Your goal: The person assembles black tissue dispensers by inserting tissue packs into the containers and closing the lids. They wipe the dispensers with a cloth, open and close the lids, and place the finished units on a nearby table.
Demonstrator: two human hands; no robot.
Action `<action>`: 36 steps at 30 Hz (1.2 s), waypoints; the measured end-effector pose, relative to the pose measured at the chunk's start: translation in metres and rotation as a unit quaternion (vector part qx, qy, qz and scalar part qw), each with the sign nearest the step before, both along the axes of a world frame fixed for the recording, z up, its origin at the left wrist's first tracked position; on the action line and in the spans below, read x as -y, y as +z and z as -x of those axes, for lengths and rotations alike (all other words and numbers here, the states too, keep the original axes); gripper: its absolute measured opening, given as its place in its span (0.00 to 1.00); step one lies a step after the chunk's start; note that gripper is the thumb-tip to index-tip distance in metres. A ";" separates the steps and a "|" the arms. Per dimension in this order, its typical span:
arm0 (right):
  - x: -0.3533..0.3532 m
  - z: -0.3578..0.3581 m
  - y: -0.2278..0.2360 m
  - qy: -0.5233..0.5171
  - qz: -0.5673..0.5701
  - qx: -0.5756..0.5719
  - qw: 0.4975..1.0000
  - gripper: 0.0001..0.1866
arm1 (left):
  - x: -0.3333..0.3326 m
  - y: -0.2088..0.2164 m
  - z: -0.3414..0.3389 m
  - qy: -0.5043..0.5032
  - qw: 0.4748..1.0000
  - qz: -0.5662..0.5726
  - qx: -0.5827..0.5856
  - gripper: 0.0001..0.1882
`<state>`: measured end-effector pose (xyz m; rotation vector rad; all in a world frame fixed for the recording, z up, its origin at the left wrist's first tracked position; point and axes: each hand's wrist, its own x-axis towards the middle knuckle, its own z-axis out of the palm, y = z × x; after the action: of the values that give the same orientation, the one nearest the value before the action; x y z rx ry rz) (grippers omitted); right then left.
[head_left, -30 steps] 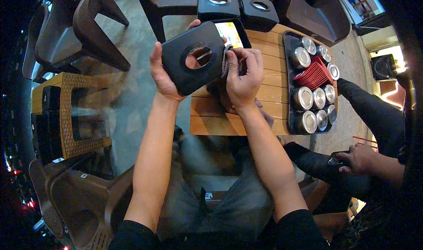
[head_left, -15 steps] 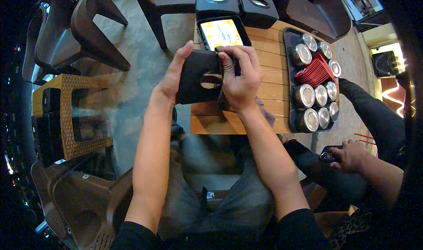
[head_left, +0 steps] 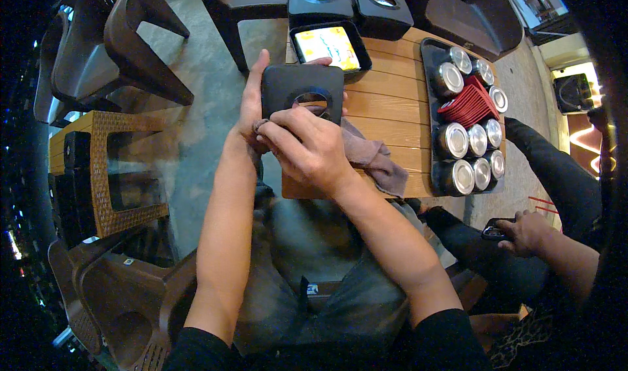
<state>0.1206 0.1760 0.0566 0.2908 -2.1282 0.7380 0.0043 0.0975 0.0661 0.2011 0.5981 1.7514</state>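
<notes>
My left hand (head_left: 249, 106) is closed round a black tissue-box lid (head_left: 278, 83) with an oval hole, held above the near left part of the table. Its thumb lies along the lid's left edge, and fingertips show past the far and right edges. Across the lid's near side lies my right hand (head_left: 313, 150), its fingers closed on a greyish-purple cloth (head_left: 374, 156). One bit of the cloth sticks out at the fingertips, and the rest trails to the right over the table. Just beyond the lid is an open black box (head_left: 362, 56) with a yellow-and-white tissue pack (head_left: 327, 47) in it.
Two closed black tissue boxes (head_left: 319, 3) stand at the table's far end. On the right of the wooden table (head_left: 399, 77), a dark tray (head_left: 435, 168) bears several metal-lidded jars and a red ribbed holder. Another person's hand (head_left: 528, 234) holds a dark object beside it. Brown chairs (head_left: 140, 31) surround the table.
My right hand has moved from the lid's right edge down and left across its near side, with the cloth. The lid is turned more face-up, its hole partly behind my fingers.
</notes>
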 end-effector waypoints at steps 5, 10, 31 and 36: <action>-0.012 -0.001 0.006 -0.056 0.017 -0.010 0.998 0.13 | -0.003 0.001 -0.002 -0.009 0.998 0.048 -0.036 0.57; -0.037 0.002 0.006 -0.167 0.106 -0.028 0.980 0.07 | 0.001 -0.014 -0.003 -0.003 0.997 0.040 -0.069 0.46; -0.052 0.011 -0.006 -0.215 0.115 -0.043 0.969 0.06 | 0.002 -0.010 0.005 -0.004 0.994 -0.017 -0.105 0.57; -0.064 0.008 -0.013 -0.234 0.128 -0.005 0.964 0.06 | 0.008 0.002 0.004 0.089 0.992 -0.048 -0.073 0.56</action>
<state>0.1122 0.2398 0.0435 -0.3390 -1.9538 0.7119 0.0004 0.0898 0.0685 0.3544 0.6529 1.9523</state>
